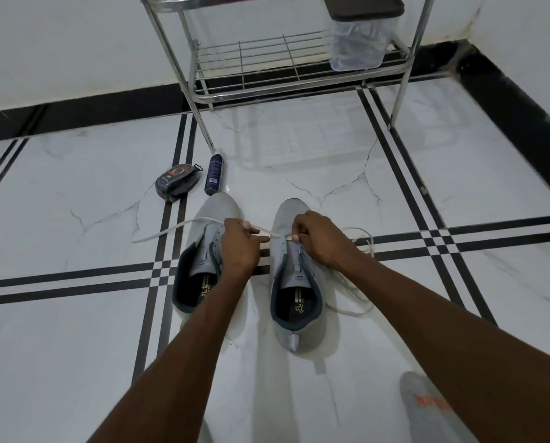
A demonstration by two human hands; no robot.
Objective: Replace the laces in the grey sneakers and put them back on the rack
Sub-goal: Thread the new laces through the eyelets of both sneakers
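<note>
Two grey sneakers stand side by side on the white tiled floor, toes pointing away from me: the left sneaker (203,251) and the right sneaker (294,282). A white lace (168,231) stretches from the floor at the left across the left sneaker to the right sneaker's front eyelets. My left hand (238,247) grips this lace between the shoes. My right hand (318,238) pinches the lace at the right sneaker's eyelets. More loose white lace (359,302) lies in loops on the floor right of the right sneaker.
A metal wire shoe rack (267,65) stands ahead against the wall, with a clear plastic container with a dark lid (359,43) on its lower shelf. A dark shoe-polish sponge case (177,182) and a dark spray can (214,174) lie left of the rack's leg.
</note>
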